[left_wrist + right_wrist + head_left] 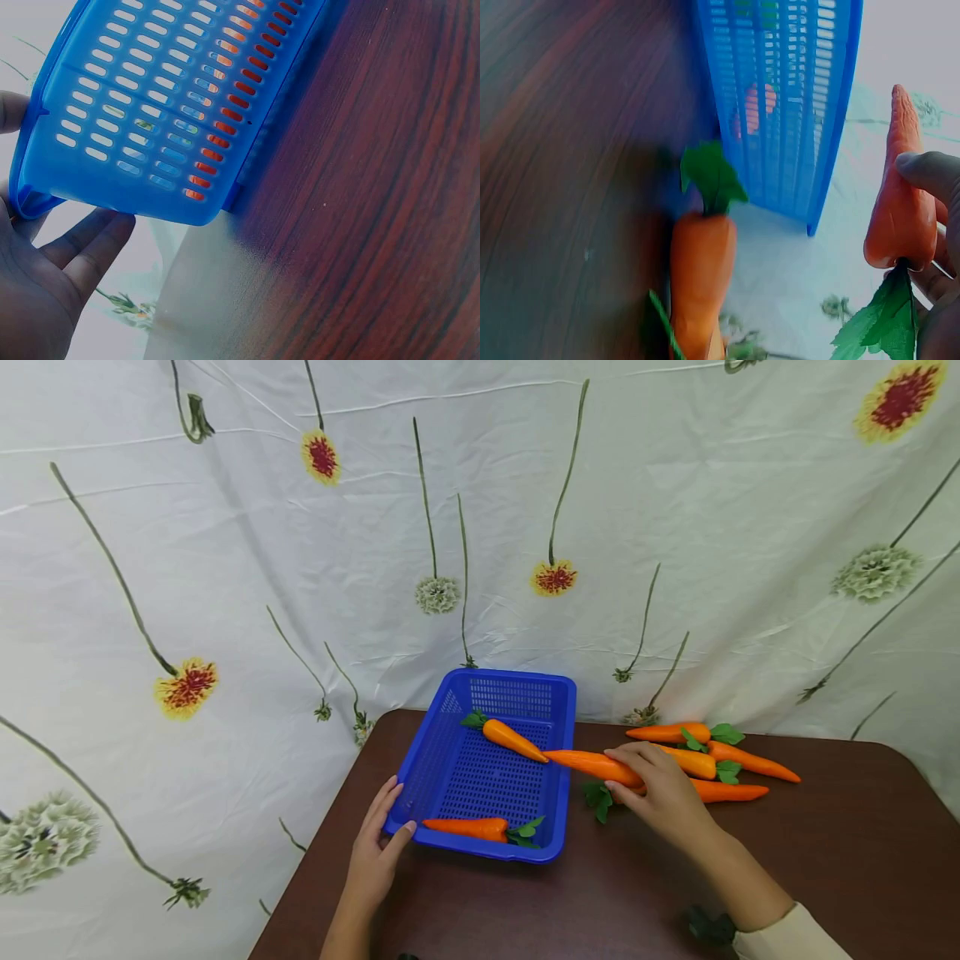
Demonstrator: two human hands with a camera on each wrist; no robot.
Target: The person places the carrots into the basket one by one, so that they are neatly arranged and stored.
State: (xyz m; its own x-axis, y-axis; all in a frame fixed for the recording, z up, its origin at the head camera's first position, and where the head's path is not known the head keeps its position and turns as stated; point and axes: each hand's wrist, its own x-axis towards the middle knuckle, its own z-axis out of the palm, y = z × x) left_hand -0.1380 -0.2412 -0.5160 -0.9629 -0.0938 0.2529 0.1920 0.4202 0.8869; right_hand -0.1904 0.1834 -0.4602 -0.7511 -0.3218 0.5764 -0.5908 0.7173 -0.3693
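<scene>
Pale sleeve (pixel 787 935) nearest; one carrot (pixel 596 765) is gripped by right hand (pixel 663 789), tip toward blue basket (pixel 480 785), not yet inside. Basket corner is held by left hand (pixel 377 843). Two carrots (pixel 513 739) already laid inside; four others (pixel 727 791) left on dark table (pixel 600 893).
</scene>
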